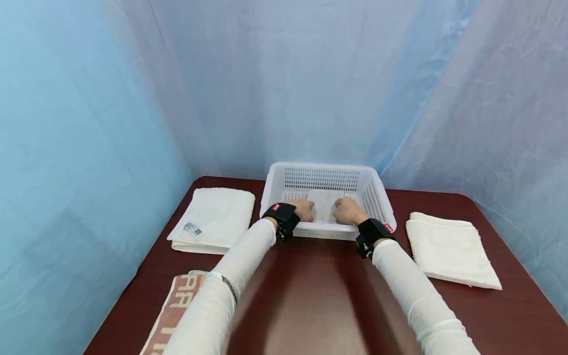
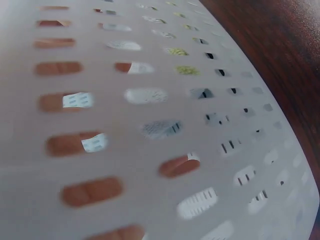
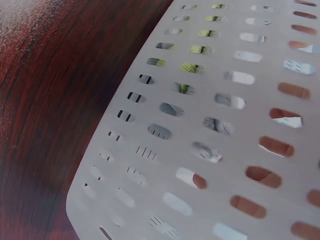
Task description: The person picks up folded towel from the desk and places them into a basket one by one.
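A white slotted plastic basket (image 1: 330, 170) stands at the back of the table. Inside it lies a flat white folded cloth (image 1: 325, 201). My left hand (image 1: 304, 210) reaches over the basket's front rim, its fingers curled at the cloth's left edge. On the opposite edge, my right hand (image 1: 349, 212) grips the cloth with bent fingers. Both wrist views are filled by the slotted basket wall (image 2: 125, 112), (image 3: 210, 140). Bits of fingers, white fabric and something yellow-green show through the slots; the fingertips are mostly hidden.
A folded white towel (image 1: 219, 217) with a tag lies left of the basket. Another white towel (image 1: 452, 251) lies to the right. A patterned orange-brown towel (image 1: 175, 308) is partly behind the left sleeve. Light blue curtains (image 1: 310, 84) surround the dark red table (image 1: 310, 315).
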Action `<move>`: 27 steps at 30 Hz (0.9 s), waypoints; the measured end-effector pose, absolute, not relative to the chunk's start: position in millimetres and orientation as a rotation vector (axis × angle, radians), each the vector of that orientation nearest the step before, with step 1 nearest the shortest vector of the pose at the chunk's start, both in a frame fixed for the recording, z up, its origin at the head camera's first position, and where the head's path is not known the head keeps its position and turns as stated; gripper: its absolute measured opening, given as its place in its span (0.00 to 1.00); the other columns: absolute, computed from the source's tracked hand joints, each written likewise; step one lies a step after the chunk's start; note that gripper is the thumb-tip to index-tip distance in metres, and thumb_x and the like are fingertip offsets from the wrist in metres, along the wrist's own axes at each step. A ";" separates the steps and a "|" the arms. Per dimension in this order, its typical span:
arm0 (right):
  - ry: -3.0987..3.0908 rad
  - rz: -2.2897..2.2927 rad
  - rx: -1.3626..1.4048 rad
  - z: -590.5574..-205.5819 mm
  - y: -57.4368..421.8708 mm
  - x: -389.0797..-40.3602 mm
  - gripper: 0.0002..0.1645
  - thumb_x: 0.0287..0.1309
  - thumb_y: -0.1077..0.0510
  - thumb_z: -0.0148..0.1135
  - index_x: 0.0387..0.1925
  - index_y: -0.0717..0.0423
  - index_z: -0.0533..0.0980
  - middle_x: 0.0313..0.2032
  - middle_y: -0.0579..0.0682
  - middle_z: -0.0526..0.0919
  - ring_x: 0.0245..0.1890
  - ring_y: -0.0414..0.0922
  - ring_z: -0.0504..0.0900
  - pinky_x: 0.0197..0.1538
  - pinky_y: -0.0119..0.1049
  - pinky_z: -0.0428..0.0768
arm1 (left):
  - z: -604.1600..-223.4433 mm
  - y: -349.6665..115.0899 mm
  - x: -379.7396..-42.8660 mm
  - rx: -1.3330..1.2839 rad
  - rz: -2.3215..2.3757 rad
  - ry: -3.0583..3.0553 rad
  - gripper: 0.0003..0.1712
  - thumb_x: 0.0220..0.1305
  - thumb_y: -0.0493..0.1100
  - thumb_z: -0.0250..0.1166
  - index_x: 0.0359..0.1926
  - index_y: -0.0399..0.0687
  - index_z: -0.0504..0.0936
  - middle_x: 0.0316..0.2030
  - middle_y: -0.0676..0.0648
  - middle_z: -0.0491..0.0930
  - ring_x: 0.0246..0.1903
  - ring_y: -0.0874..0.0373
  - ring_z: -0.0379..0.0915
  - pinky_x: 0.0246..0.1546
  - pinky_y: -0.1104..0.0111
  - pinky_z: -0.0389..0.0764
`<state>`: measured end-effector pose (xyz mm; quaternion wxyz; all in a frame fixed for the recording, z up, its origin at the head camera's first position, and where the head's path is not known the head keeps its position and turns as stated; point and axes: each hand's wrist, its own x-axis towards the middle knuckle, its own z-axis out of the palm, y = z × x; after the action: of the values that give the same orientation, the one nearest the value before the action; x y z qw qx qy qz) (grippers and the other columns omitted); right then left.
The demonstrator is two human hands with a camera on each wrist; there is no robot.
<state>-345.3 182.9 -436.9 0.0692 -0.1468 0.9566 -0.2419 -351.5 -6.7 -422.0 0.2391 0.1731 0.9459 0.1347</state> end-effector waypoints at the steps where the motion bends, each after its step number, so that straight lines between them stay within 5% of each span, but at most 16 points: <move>1: 2.882 -0.725 -0.434 -434.4 182.9 -344.3 0.29 0.51 0.69 0.54 0.57 0.78 0.73 0.54 0.74 0.77 0.52 0.62 0.80 0.57 0.53 0.76 | -419.3 -6.9 -350.8 0.469 0.375 2.591 0.35 0.71 0.43 0.56 0.76 0.47 0.58 0.72 0.46 0.63 0.68 0.55 0.62 0.64 0.64 0.67; 6: 2.891 -0.704 -0.425 -421.2 180.4 -338.9 0.28 0.56 0.68 0.52 0.59 0.79 0.71 0.57 0.74 0.75 0.47 0.59 0.80 0.51 0.47 0.76 | -410.6 -7.9 -350.3 0.458 0.416 2.588 0.37 0.72 0.43 0.56 0.77 0.48 0.55 0.74 0.47 0.61 0.70 0.55 0.60 0.65 0.62 0.66; 13: 2.857 -0.730 -0.379 -413.0 179.3 -338.6 0.29 0.61 0.67 0.50 0.62 0.77 0.68 0.59 0.74 0.74 0.24 0.47 0.71 0.37 0.39 0.68 | -408.1 -8.2 -351.4 0.482 0.419 2.607 0.37 0.71 0.43 0.56 0.78 0.48 0.55 0.73 0.47 0.61 0.69 0.55 0.61 0.65 0.62 0.66; 22: 2.846 -0.762 -0.405 -409.5 176.9 -331.5 0.27 0.64 0.65 0.51 0.63 0.76 0.68 0.60 0.74 0.73 0.29 0.50 0.73 0.39 0.40 0.69 | -393.5 -12.6 -335.2 0.625 0.487 2.595 0.36 0.75 0.49 0.52 0.77 0.45 0.54 0.73 0.43 0.61 0.73 0.51 0.54 0.70 0.59 0.60; 27: 2.857 -0.794 -0.467 -410.9 175.9 -324.6 0.27 0.63 0.66 0.52 0.62 0.77 0.69 0.51 0.74 0.79 0.25 0.49 0.69 0.40 0.41 0.70 | -391.2 -11.7 -325.2 0.717 0.510 2.584 0.34 0.77 0.51 0.50 0.76 0.42 0.56 0.71 0.38 0.63 0.72 0.47 0.57 0.68 0.58 0.64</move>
<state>-324.6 175.9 -410.9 0.0696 -0.1553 0.9495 -0.2637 -325.2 -11.7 -391.2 0.2045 0.2572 0.9266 0.1829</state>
